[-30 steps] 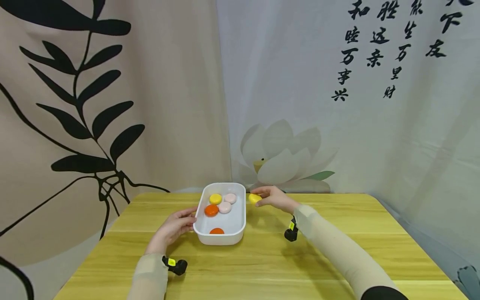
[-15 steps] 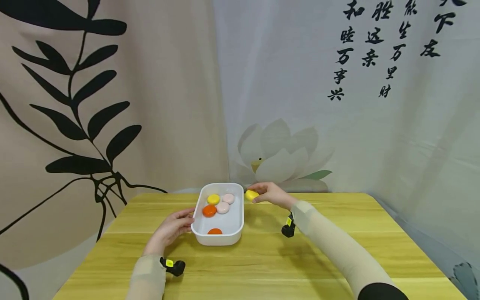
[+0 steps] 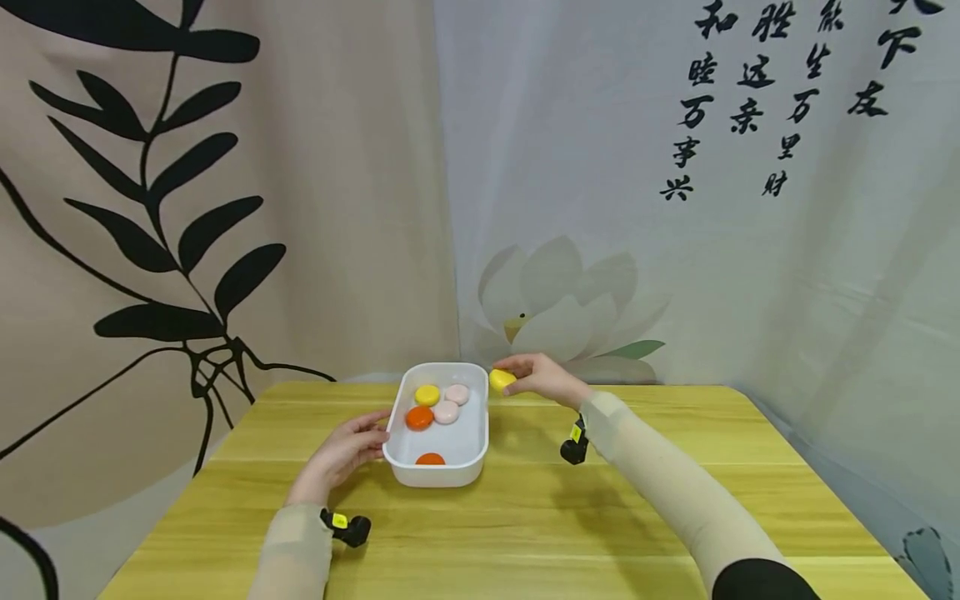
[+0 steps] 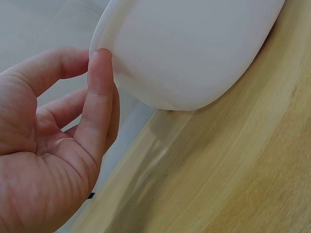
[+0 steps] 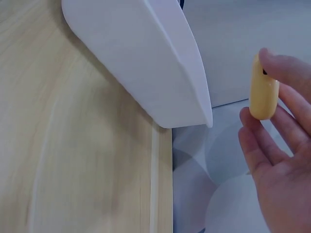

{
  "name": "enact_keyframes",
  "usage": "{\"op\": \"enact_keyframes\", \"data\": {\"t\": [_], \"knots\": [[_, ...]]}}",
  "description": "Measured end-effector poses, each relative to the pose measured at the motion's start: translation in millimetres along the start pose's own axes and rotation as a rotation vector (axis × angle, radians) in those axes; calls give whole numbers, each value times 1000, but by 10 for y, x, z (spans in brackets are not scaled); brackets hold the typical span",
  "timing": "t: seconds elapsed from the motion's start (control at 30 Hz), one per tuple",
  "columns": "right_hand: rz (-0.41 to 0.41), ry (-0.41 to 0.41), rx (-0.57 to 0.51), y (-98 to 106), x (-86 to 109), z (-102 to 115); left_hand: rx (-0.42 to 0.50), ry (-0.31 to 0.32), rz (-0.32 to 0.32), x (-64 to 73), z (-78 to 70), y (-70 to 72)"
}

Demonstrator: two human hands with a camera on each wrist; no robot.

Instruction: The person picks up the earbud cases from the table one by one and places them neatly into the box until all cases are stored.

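Note:
A white plastic box [image 3: 472, 442] with rounded corners stands on the wooden table. My left hand [image 3: 351, 450] pinches its left rim between thumb and fingers, as the left wrist view [image 4: 58, 131] shows close up. Inside lie a yellow disc [image 3: 427, 396], two pale pink discs [image 3: 457, 394] and two orange discs [image 3: 419, 417], one of these partly hidden by the near wall. Just beyond the box's right rim, my right hand [image 3: 543, 379] pinches a thick, smooth yellow disc [image 5: 264, 92] raised above table height. A small black mark shows on it beside the thumb.
The wooden table [image 3: 637, 500] ends at a back edge right behind the box and the right hand. A hanging cloth [image 3: 360, 208] with printed leaves, a lotus and characters rises behind it. Each wrist wears a small black camera [image 3: 574, 444].
My right hand has lifted the yellow disc slightly and brought it a little closer to the box's rim. The left hand keeps its hold; the discs inside lie as before.

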State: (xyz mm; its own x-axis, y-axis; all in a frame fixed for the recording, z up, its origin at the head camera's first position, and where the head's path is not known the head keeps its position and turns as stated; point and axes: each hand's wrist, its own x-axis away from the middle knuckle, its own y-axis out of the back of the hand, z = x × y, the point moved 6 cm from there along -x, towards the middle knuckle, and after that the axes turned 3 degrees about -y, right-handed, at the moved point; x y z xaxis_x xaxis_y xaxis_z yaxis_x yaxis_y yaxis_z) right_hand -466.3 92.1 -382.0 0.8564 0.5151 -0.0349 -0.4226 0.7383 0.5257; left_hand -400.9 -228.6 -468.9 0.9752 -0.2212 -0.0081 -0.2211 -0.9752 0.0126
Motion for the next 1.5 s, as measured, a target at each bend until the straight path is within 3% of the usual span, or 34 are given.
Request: {"op": "enact_keyframes", "data": {"t": [0.43, 0.8, 1.13, 1.5], "knots": [[1, 12, 0, -68, -98, 95, 31, -21, 18, -7, -13, 14], [2, 29, 21, -64, -161, 205, 24, 10, -10, -18, 1, 0], [8, -1, -7, -103, -223, 283, 18, 10, -22, 2, -11, -8], [15, -24, 38, -198, -296, 348, 7, 10, -24, -10, -2, 13]]}}
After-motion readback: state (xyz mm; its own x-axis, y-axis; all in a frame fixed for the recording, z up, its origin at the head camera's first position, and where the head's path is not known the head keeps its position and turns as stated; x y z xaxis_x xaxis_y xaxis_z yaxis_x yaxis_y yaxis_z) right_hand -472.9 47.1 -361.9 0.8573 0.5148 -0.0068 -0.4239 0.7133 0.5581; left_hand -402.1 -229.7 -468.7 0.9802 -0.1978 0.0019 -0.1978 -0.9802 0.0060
